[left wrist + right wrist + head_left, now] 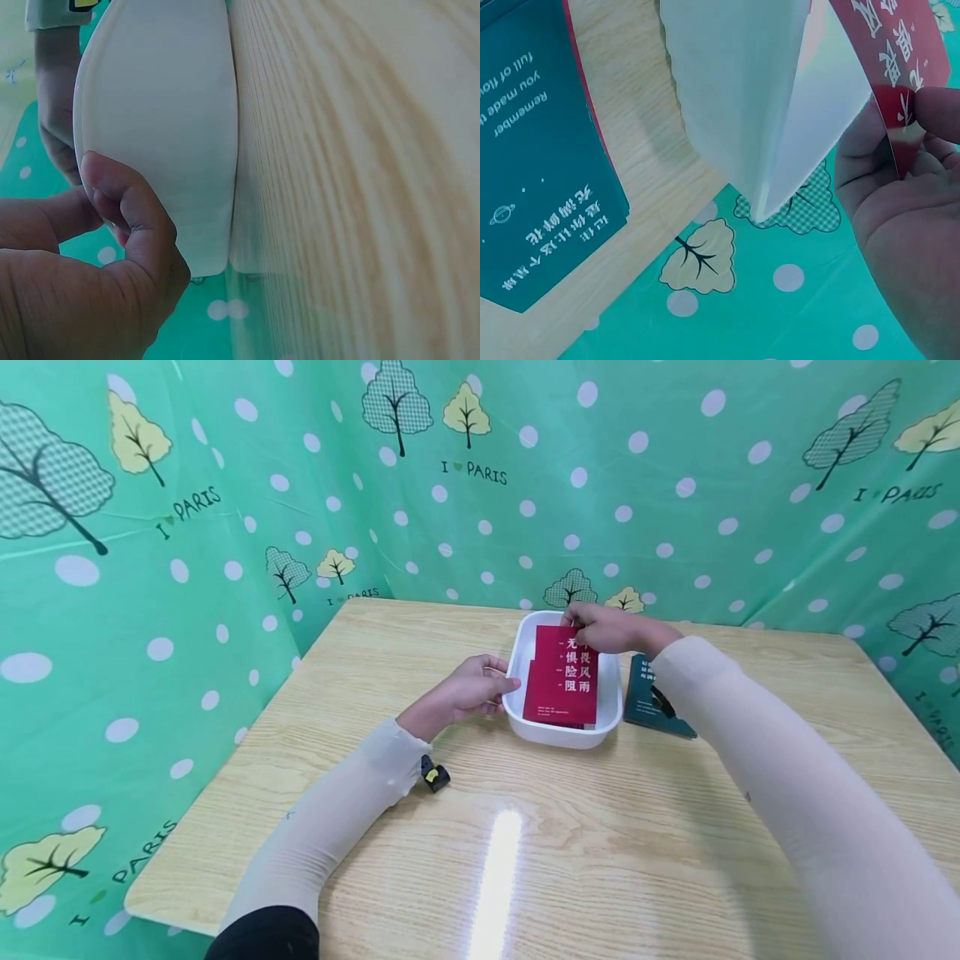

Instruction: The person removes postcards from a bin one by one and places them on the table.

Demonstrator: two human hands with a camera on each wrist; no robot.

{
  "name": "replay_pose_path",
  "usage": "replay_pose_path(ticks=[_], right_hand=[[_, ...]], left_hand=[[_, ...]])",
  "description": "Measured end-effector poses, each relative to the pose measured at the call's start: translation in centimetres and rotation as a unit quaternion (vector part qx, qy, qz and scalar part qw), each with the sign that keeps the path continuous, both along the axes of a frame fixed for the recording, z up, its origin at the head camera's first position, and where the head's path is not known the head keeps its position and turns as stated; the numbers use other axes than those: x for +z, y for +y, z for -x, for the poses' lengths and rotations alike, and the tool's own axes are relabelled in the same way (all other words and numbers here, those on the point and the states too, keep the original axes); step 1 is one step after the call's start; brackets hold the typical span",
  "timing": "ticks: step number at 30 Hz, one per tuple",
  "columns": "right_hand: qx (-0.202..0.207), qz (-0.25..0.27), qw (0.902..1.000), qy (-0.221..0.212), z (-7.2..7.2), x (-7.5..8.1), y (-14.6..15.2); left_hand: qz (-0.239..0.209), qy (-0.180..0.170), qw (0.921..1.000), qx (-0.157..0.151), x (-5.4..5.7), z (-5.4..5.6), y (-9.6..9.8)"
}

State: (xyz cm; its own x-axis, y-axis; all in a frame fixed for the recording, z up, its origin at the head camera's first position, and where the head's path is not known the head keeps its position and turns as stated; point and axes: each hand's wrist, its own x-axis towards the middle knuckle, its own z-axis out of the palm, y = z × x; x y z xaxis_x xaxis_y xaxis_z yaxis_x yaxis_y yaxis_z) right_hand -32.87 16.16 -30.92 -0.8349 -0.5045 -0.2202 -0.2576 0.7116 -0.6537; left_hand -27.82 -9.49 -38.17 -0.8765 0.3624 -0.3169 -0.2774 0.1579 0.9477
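A white plastic basin [567, 738] stands on the table, with its outer wall [161, 112] filling much of the left wrist view. My left hand [474, 687] pinches the basin's left rim between thumb and fingers. A red notebook with white lettering [561, 681] is partly inside the basin. My right hand [606, 627] grips its upper right corner; in the right wrist view the thumb lies over the cover [889, 45]. A second red edge shows beneath it at the left, so another red booklet seems to lie below.
Right of the basin lies a dark teal notebook [651, 702], partly behind the right sleeve; a red edge borders it in the right wrist view. The wooden table [405, 643] meets a green patterned curtain [510, 552] at the back and left.
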Motion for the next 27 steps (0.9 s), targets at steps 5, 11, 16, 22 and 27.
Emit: replay_pose_path(ticks=[5, 11, 16, 22, 27], right_hand=[[-0.002, 0.001, 0.9996, 0.03, 0.0, 0.5, 0.3], [-0.004, 0.019, 0.9968, 0.077, 0.0, 0.9, 0.5], [-0.015, 0.041, 0.9938, 0.103, -0.2, 1.2, 0.6], [-0.022, 0.045, 0.9908, 0.126, 0.1, 1.8, 1.0], [-0.029, 0.061, 0.986, 0.153, 0.2, 2.4, 1.8]], left_hand=[[-0.003, 0.0, 1.0, -0.001, -0.1, 0.1, 0.0], [-0.004, 0.001, 1.0, 0.0, 0.0, -0.1, 0.1], [-0.005, 0.001, 1.0, 0.002, 0.1, -0.2, 0.1], [-0.005, 0.0, 1.0, 0.002, 0.1, -0.2, 0.1], [-0.006, 0.002, 1.0, 0.0, 0.2, -0.3, 0.1]])
